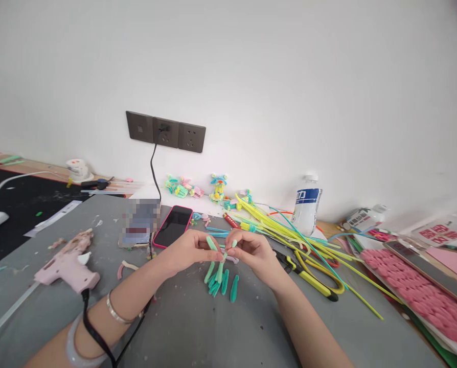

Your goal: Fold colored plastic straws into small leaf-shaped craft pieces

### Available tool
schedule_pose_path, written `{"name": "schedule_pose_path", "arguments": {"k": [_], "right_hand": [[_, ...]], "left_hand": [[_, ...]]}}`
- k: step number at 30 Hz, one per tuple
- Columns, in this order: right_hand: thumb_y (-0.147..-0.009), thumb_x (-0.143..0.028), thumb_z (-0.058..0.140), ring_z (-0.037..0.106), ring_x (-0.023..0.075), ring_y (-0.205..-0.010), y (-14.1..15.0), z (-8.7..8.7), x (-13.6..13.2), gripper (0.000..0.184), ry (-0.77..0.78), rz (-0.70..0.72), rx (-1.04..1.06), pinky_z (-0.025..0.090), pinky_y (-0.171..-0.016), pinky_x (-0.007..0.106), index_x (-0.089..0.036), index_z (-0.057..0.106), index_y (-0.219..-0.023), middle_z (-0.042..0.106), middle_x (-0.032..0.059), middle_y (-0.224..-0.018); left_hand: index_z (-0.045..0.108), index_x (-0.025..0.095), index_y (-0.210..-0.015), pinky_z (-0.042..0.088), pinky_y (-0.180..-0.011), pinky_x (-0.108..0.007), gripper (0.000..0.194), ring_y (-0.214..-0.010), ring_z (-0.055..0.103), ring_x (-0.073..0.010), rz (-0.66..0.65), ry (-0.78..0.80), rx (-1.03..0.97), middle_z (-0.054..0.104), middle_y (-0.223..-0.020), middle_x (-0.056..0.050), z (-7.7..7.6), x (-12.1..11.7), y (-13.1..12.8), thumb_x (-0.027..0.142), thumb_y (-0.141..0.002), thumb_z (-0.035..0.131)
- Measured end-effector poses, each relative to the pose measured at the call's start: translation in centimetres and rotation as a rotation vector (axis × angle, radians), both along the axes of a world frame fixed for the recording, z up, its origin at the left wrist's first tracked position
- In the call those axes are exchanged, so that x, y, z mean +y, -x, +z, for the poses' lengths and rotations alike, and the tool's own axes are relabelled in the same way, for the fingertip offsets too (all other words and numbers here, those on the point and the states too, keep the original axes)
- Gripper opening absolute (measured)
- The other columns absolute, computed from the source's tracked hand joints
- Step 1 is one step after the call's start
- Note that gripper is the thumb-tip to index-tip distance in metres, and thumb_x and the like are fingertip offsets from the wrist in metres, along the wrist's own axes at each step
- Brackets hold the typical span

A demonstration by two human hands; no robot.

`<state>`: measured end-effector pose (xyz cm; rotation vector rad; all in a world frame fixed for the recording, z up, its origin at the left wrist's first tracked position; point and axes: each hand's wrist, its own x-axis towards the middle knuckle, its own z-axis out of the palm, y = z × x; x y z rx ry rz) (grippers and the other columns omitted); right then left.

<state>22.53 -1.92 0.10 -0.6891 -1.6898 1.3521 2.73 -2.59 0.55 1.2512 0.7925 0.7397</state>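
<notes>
Between both hands, over the middle of the grey mat, is a light green pipe cleaner piece (220, 269) with several bent, splayed ends. My left hand (193, 250) pinches it from the left, thumb and forefinger together. From the right, my right hand (251, 251) pinches it near its upper end. The fingertips hide the middle where the strands meet. Just below, on the mat, lie several short folded teal pipe cleaner pieces (214, 285), with one teal piece (234, 289) apart to the right.
A pink glue gun (69, 266) lies left, its black cord passing by my left forearm. A phone (174, 226) lies behind my left hand. Right are yellow-handled pliers (315, 282), long yellow pipe cleaners (274, 227) and a bottle (307, 204). Small pipe cleaner figures (218, 189) stand along the wall.
</notes>
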Motion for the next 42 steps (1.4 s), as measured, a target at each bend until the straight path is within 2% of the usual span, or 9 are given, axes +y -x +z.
{"name": "schedule_pose_path", "arguments": {"k": [7,9,17,22,26,30,35,39,42], "right_hand": [[-0.083,-0.027,0.073,0.055,0.0145,-0.072,-0.2,0.0,0.0,0.011,0.009,0.016,0.044,0.045,-0.066,0.027,-0.02,0.067,-0.076,0.061,0.0015,-0.076],[-0.083,-0.027,0.073,0.055,0.0147,-0.072,-0.2,0.1,-0.1,0.012,0.017,0.021,0.059,0.045,-0.067,0.027,-0.02,0.067,-0.076,0.061,0.0016,-0.076],[-0.08,-0.031,0.075,0.054,0.015,-0.069,0.2,0.2,-0.3,0.015,0.046,0.047,0.095,0.045,-0.065,0.028,-0.02,0.066,-0.074,0.06,0.0018,-0.074],[-0.078,-0.033,0.077,0.056,0.0155,-0.073,0.3,0.0,-0.7,0.016,0.1,0.199,0.024,0.048,-0.067,0.029,-0.02,0.068,-0.076,0.059,0.0024,-0.079],[-0.078,-0.028,0.077,0.058,0.0165,-0.084,0.5,0.3,-1.0,0.012,0.058,0.259,-0.033,0.049,-0.076,0.031,-0.02,0.07,-0.075,0.058,0.004,-0.09],[-0.082,-0.025,0.074,0.061,0.0187,-0.091,0.5,0.6,-1.1,0.008,0.022,0.28,-0.071,0.048,-0.082,0.034,-0.02,0.071,-0.076,0.063,0.0058,-0.096],[-0.083,-0.028,0.073,0.063,0.0197,-0.092,0.4,0.5,-1.1,0.01,0.044,0.285,-0.084,0.05,-0.08,0.034,-0.019,0.071,-0.079,0.067,0.0077,-0.098],[-0.081,-0.03,0.074,0.062,0.0179,-0.084,0.5,0.1,-1.0,0.012,0.089,0.258,-0.077,0.051,-0.076,0.032,-0.019,0.071,-0.079,0.065,0.0055,-0.089],[-0.08,-0.033,0.075,0.061,0.0166,-0.077,0.6,-0.1,-0.9,0.015,0.126,0.194,-0.025,0.051,-0.072,0.031,-0.019,0.069,-0.078,0.062,0.004,-0.084]], "left_hand": [[0.069,0.014,-0.076,0.037,-0.053,-0.022,0.025,-0.063,0.056,-0.0108,-0.117,-0.015,0.045,0.074,-0.08,-0.006,0.0,0.2,0.5,0.039,-0.076,0.075],[0.067,0.014,-0.077,0.039,-0.052,-0.022,0.025,-0.059,0.057,-0.0102,-0.162,-0.005,0.025,0.075,-0.08,-0.006,-0.1,0.2,0.6,0.038,-0.078,0.074],[0.068,0.014,-0.075,0.039,-0.049,-0.021,0.024,-0.053,0.061,-0.0104,-0.176,0.003,0.004,0.076,-0.078,-0.008,0.0,0.0,0.7,0.036,-0.076,0.075],[0.071,0.016,-0.077,0.046,-0.054,-0.021,0.021,-0.06,0.069,-0.0136,-0.343,0.036,0.065,0.078,-0.082,-0.007,-0.1,-0.5,0.8,0.036,-0.075,0.077],[0.073,0.017,-0.077,0.053,-0.06,-0.022,0.023,-0.067,0.073,-0.0166,-0.451,0.058,0.121,0.078,-0.083,-0.007,-0.4,-0.8,0.9,0.04,-0.075,0.077],[0.075,0.017,-0.078,0.055,-0.062,-0.023,0.024,-0.069,0.074,-0.0176,-0.447,0.072,0.139,0.078,-0.083,-0.007,-0.7,-0.9,0.9,0.04,-0.075,0.076],[0.073,0.016,-0.078,0.054,-0.06,-0.022,0.023,-0.067,0.073,-0.0165,-0.425,0.094,0.142,0.078,-0.081,-0.007,-1.1,-0.7,0.8,0.038,-0.074,0.078],[0.07,0.016,-0.079,0.052,-0.062,-0.021,0.021,-0.07,0.073,-0.016,-0.42,0.105,0.128,0.078,-0.082,-0.007,-1.3,-0.5,0.7,0.036,-0.075,0.078],[0.067,0.016,-0.083,0.051,-0.06,-0.022,0.023,-0.072,0.073,-0.0161,-0.354,0.109,0.097,0.077,-0.084,-0.007,-1.2,-0.3,0.6,0.034,-0.074,0.079]]}}
